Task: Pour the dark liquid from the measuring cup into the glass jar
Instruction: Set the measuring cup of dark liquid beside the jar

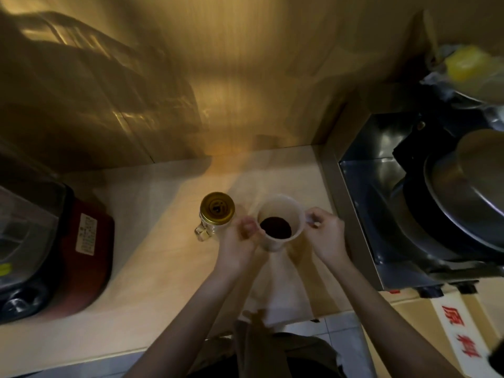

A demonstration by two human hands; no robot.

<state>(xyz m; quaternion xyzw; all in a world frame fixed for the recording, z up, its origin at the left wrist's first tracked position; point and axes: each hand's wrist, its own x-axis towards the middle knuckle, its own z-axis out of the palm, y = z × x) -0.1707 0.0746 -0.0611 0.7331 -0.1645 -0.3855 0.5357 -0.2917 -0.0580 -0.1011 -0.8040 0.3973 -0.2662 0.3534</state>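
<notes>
Measuring cup (279,222) first, since everything turns on it: you hold it just above the pale desk (152,241), a little below the centre of the frame, upright enough that the dark liquid (275,227) sits pooled at the bottom rather than running to the lip.

Working down from the biggest things: the red-and-black appliance (51,255) fills the lower left of the frame, and the metal pans (463,186) crowd the right edge, so the clear stretch of desk between them is your only working room. That seems to be why cup and jar sit so close together in the middle.

Your right hand (326,236) is closed around the cup's handle on its right side, which gives you the tilt. Your left hand (240,241) presses its fingers against the cup's left wall; it looks like a steadying grip, though blur hides the fingertips.

The glass jar (214,216) stands on the desk just beside the cup, to its left, small handle toward you. A gold lid (217,207) appears to cover its mouth, though glare makes this hard to confirm. If so, the lid must come off before you pour, and your left hand is the nearer one for that.
</notes>
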